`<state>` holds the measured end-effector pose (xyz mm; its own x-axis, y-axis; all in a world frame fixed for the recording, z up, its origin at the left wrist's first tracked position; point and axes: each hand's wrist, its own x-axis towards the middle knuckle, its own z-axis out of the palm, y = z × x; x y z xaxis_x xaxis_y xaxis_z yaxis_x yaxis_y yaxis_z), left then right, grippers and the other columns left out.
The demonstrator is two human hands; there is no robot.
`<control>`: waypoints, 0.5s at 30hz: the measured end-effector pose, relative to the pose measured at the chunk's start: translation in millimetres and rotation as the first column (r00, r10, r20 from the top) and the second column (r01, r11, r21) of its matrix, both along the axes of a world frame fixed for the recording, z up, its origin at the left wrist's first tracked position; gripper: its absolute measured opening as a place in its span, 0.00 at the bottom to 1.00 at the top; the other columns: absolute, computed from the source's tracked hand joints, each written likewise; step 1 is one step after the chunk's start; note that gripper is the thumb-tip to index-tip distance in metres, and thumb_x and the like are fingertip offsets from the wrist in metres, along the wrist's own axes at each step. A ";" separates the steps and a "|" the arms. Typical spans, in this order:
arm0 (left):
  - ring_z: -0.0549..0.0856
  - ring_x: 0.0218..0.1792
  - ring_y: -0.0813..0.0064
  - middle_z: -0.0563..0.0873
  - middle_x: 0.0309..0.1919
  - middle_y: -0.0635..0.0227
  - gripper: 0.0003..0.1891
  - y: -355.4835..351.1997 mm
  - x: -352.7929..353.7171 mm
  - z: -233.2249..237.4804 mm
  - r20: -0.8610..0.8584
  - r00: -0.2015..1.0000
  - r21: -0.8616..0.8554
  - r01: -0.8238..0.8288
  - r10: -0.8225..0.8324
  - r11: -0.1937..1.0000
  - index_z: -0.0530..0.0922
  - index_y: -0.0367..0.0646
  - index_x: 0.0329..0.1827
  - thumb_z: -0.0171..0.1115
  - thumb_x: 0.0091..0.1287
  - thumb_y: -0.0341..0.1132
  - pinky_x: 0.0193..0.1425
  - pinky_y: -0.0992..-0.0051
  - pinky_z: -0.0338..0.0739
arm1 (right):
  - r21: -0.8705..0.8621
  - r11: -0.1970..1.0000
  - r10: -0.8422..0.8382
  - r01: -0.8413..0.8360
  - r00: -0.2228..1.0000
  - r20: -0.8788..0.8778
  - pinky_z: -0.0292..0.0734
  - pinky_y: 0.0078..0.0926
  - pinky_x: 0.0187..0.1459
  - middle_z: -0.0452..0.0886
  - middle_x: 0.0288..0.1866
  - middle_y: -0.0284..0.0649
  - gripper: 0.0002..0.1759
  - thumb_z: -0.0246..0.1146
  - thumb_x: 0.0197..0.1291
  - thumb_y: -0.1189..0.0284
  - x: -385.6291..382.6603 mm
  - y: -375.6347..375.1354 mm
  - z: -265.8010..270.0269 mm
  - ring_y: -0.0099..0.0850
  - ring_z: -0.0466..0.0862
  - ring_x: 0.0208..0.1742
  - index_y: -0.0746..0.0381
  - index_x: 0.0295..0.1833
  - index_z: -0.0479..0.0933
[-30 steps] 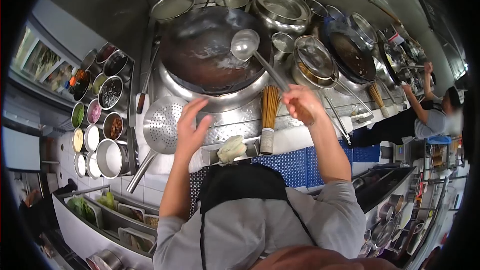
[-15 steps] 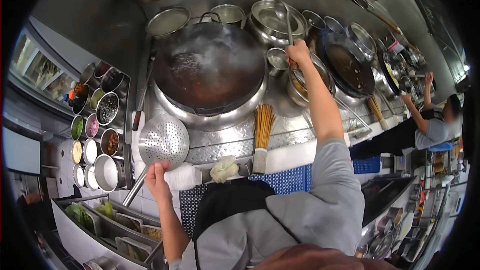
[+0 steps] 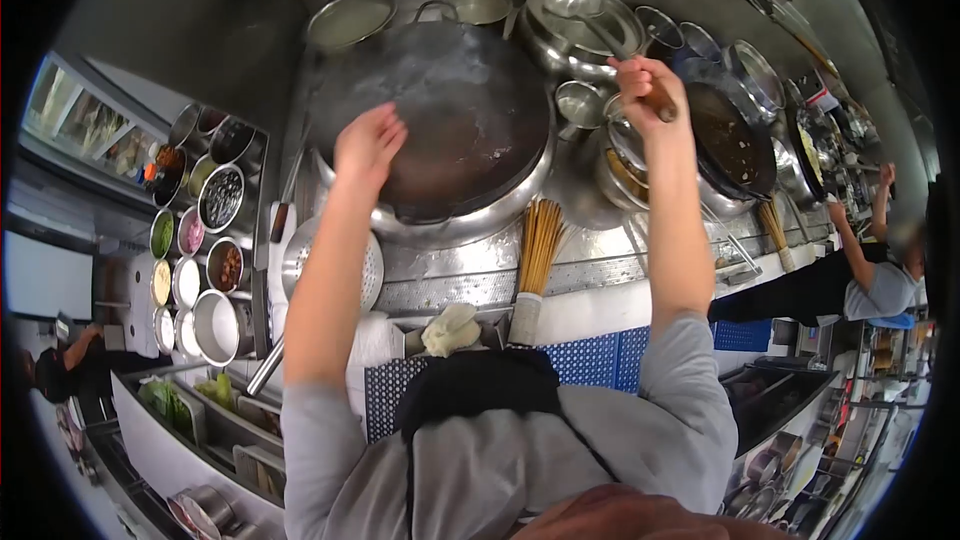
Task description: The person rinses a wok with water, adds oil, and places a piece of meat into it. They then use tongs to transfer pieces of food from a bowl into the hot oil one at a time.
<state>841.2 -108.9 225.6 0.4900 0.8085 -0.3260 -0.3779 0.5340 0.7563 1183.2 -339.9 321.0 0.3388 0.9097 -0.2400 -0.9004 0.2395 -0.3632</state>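
Observation:
Held out over the near left part of the large dark wok [image 3: 450, 140], my left hand [image 3: 370, 145] is empty, its fingers loosely stretched. Steam hangs above the wok, whose inside is dark and shiny. My right hand [image 3: 650, 95] grips a ladle [image 3: 603, 38] by its wooden handle end. The ladle's bowl reaches into the large steel pot [image 3: 632, 25] at the back. Below my left forearm, partly hidden by it, rests a perforated strainer [image 3: 372, 275], its handle sticking out to the lower left.
A bamboo brush [image 3: 542, 250] stands at the counter's front beside a crumpled cloth [image 3: 450, 330]. Several ingredient bowls [image 3: 222, 197] line the left side. Another wok [image 3: 735, 145] sits to the right, with a co-worker [image 3: 870, 275] beyond. A person in dark clothing [image 3: 75, 365] is far left.
My left hand has left the strainer's side and moved forward over the wok. My right hand, still holding the ladle, has shifted in view and the handle is tilted more.

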 end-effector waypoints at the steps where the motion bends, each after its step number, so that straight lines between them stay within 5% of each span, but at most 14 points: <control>1: 0.81 0.41 0.68 0.81 0.39 0.63 0.10 20.4 30.2 -14.9 -0.017 1.000 -0.073 0.011 -0.013 0.997 0.80 0.34 0.48 0.61 0.67 0.30 0.54 0.66 0.82 | 0.049 0.998 0.049 -0.048 0.998 -0.035 0.76 0.16 0.20 0.76 0.30 0.42 0.16 0.56 0.64 0.78 -19.5 -8.4 10.4 0.27 0.78 0.23 0.79 0.52 0.66; 6: 0.76 0.49 0.55 0.74 0.46 0.54 0.12 36.3 136.8 -39.0 -0.201 0.979 -0.214 -0.025 -0.019 0.976 0.76 0.34 0.53 0.54 0.68 0.27 0.59 0.50 0.77 | 0.173 0.964 0.235 -0.201 0.950 -0.207 0.80 0.23 0.23 0.76 0.35 0.41 0.21 0.51 0.69 0.74 -107.6 -45.9 35.4 0.29 0.80 0.26 0.81 0.59 0.64; 8: 0.77 0.47 0.54 0.74 0.46 0.52 0.12 39.4 160.8 -56.9 -0.242 0.970 -0.286 -0.057 -0.014 0.957 0.75 0.33 0.52 0.52 0.68 0.26 0.58 0.47 0.77 | 0.098 0.970 0.236 -0.221 0.951 -0.198 0.82 0.23 0.24 0.76 0.36 0.41 0.22 0.49 0.71 0.71 -134.9 -59.3 35.2 0.29 0.81 0.26 0.79 0.60 0.66; 12: 0.78 0.43 0.54 0.74 0.45 0.49 0.10 37.9 166.8 -57.4 -0.323 0.946 -0.386 -0.107 -0.026 0.916 0.73 0.31 0.49 0.51 0.66 0.24 0.53 0.44 0.78 | -0.236 0.959 0.198 -0.158 0.968 0.153 0.68 0.19 0.11 0.75 0.33 0.40 0.26 0.51 0.68 0.72 -175.1 -79.6 27.2 0.25 0.77 0.18 0.76 0.68 0.62; 13: 0.79 0.37 0.54 0.75 0.42 0.49 0.11 42.9 163.0 -69.1 -0.268 0.963 -0.320 -0.091 0.001 0.943 0.72 0.32 0.49 0.51 0.63 0.20 0.47 0.42 0.80 | -0.341 0.935 0.227 -0.102 0.909 0.351 0.66 0.18 0.09 0.76 0.30 0.39 0.26 0.54 0.66 0.73 -185.7 -82.5 26.6 0.25 0.76 0.15 0.74 0.67 0.64; 14: 0.85 0.49 0.52 0.81 0.50 0.49 0.16 43.2 164.3 -80.4 -0.333 0.942 -0.182 -0.017 -0.045 0.983 0.78 0.38 0.54 0.53 0.64 0.25 0.52 0.47 0.79 | -0.428 0.904 0.270 -0.022 0.805 0.528 0.63 0.17 0.07 0.76 0.27 0.37 0.25 0.57 0.64 0.74 -195.2 -84.6 26.7 0.24 0.75 0.12 0.73 0.65 0.67; 15: 0.85 0.50 0.51 0.84 0.48 0.49 0.14 55.0 157.8 -94.8 -0.482 0.864 -0.002 0.166 -0.147 0.986 0.80 0.38 0.51 0.55 0.62 0.27 0.53 0.50 0.79 | -0.476 0.879 0.276 0.034 0.777 0.565 0.65 0.16 0.09 0.76 0.24 0.35 0.27 0.60 0.60 0.77 -202.0 -87.6 28.4 0.22 0.74 0.12 0.70 0.66 0.69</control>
<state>999.0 -53.9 130.8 0.4031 0.7509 -0.5231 0.1218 0.5225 0.8439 981.2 -427.5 349.4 0.4448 0.7996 -0.4034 -0.4639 -0.1796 -0.8675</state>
